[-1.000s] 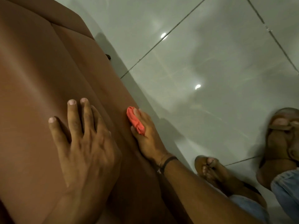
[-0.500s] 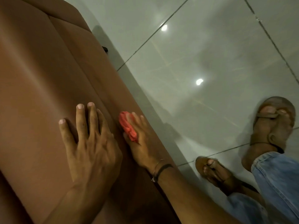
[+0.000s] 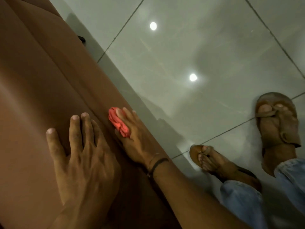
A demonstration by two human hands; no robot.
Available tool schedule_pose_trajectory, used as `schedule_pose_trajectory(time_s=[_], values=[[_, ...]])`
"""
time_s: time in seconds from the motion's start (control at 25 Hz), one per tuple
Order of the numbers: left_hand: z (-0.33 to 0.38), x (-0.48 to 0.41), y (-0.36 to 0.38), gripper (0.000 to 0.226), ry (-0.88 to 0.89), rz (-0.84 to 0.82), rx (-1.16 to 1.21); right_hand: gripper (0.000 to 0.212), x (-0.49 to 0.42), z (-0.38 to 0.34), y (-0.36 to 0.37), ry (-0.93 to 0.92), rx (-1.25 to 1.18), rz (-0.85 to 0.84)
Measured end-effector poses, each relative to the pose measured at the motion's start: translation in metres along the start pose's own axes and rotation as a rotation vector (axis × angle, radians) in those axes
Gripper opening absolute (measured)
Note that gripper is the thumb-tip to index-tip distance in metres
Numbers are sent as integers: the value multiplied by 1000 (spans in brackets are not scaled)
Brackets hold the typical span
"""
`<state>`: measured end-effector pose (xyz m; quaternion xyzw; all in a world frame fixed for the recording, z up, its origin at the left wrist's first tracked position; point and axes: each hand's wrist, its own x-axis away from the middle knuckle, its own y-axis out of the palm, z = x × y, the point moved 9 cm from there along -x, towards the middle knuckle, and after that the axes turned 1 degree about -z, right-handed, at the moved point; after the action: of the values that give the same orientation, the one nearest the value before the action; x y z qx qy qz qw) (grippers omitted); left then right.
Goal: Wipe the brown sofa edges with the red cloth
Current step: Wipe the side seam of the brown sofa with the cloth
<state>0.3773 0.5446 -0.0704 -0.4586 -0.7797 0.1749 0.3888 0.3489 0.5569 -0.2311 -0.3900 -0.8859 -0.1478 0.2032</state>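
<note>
The brown sofa [image 3: 38,90] fills the left half of the view, its outer side edge running diagonally down to the floor. My right hand [image 3: 137,139] presses a bunched red cloth [image 3: 118,123] flat against that side edge, fingers over the cloth. My left hand [image 3: 82,156] lies flat and spread on the sofa's top surface, just left of the cloth, holding nothing. A dark band sits on my right wrist.
Glossy grey floor tiles [image 3: 189,52] with dark grout lines lie right of the sofa, showing two light reflections. My two feet in brown sandals [image 3: 277,123] and jean cuffs stand at the lower right. A small dark sofa foot [image 3: 81,38] shows near the top.
My view has shifted and my right foot stepped forward. The right hand with the cloth stays pressed on the side edge, slid slightly along it. The left hand remains flat.
</note>
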Motion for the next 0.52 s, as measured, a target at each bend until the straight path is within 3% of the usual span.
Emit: schedule_pose_trajectory(time_s=[0.08, 0.24, 0.44, 0.52], values=[[7, 5, 3, 69, -5, -22, -12, 58, -2, 11, -10, -9, -40, 24], [19, 27, 0, 70, 39, -38, 1, 62, 77, 50, -6, 168, -136, 8], [35, 55, -1, 67, 84, -7, 10, 57, 79, 36, -2, 72, -122, 12], [33, 54, 1, 67, 73, -17, 26, 53, 101, 65, -10, 150, -115, 15]])
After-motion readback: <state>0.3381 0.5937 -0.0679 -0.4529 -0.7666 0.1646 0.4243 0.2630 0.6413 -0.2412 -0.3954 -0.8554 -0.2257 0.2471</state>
